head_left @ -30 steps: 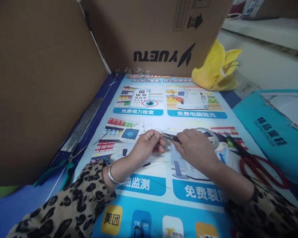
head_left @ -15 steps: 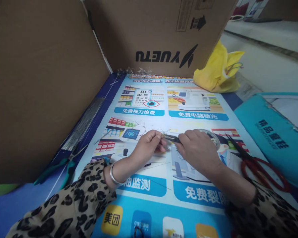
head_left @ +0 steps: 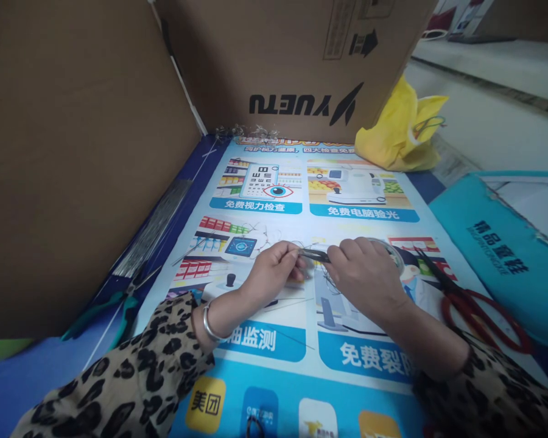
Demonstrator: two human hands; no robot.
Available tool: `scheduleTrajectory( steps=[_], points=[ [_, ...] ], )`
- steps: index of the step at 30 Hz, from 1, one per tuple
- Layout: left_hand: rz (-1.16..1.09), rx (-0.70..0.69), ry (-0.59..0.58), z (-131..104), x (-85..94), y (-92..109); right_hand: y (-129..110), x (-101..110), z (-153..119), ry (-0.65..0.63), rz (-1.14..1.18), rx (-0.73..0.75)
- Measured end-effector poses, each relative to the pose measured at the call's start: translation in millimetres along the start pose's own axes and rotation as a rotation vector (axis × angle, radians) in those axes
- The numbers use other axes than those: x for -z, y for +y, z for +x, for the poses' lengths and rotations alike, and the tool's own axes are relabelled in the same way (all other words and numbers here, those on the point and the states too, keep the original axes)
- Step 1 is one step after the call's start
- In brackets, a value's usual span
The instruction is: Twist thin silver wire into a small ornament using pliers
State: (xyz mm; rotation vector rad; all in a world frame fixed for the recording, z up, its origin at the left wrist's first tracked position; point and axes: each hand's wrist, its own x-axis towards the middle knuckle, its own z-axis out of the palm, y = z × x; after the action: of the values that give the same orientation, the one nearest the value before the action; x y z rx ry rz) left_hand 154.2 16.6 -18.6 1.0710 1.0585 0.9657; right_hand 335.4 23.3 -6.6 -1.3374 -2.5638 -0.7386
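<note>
My right hand (head_left: 363,271) is wrapped around a pair of dark pliers (head_left: 315,255), whose jaws point left. The tips of the pliers meet the fingers of my left hand (head_left: 276,267), closed in a pinch at the jaws. Thin wire (head_left: 307,246) shows around the jaws, but what exactly lies between my left fingertips is too small to make out. Some thin bent wires (head_left: 260,231) lie just beyond my left hand. Behind my right hand, a round clear-rimmed object (head_left: 395,254) is partly hidden.
Both hands work over a printed poster (head_left: 256,377). On the left lie a bundle of straight wires (head_left: 153,228) and green-handled pliers (head_left: 128,304). Red-handled scissors (head_left: 481,310), a turquoise bag (head_left: 497,243) and a yellow bag (head_left: 395,137) are at right. Cardboard walls (head_left: 292,55) stand behind and left.
The pliers have turned slightly in my right hand, and some thin dark wire now shows below its fingers. My left hand has barely moved.
</note>
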Motion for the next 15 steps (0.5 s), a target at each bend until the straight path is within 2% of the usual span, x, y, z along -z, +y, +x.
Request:
scheduleTrajectory(
  steps=[15],
  points=[
    [0.069, 0.017, -0.026, 0.5, 2.5, 0.1, 4.1, -4.2, 0.7, -0.029, 0.039, 0.031]
  ],
)
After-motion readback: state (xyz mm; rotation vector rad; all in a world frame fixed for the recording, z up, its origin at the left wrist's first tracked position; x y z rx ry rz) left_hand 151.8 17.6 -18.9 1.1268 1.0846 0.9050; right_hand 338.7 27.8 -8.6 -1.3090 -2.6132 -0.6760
